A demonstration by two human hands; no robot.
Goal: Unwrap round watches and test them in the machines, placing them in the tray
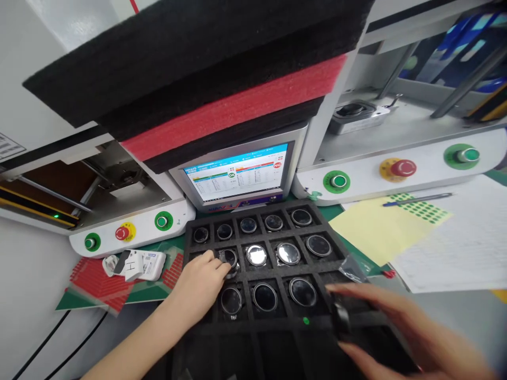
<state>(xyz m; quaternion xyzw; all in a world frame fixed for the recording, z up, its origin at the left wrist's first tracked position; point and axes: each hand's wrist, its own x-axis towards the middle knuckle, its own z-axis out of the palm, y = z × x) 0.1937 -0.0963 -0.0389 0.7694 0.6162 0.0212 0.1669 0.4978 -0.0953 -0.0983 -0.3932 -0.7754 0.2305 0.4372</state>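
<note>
A black foam tray (245,277) stretches below the monitor, with several round dark-faced watches in its square pockets. My left hand (204,279) reaches into the second row from the back, its fingertips closed at the edge of a watch (228,257). Part of that watch is hidden by the fingers. Over the tray's right side, my right hand (400,322) pinches another round black watch (340,316) between thumb and fingers, turned nearly edge-on and slightly blurred. Two watches in the second row, such as this one (256,255), reflect bright light.
Behind the tray stands a monitor (241,174). Machine panels with green and red buttons flank it, the right one with a fixture (354,116). Yellow paper (372,232), a pen (418,199) and white sheets lie right; red sticker sheets (99,279) and a white device (152,265) lie left.
</note>
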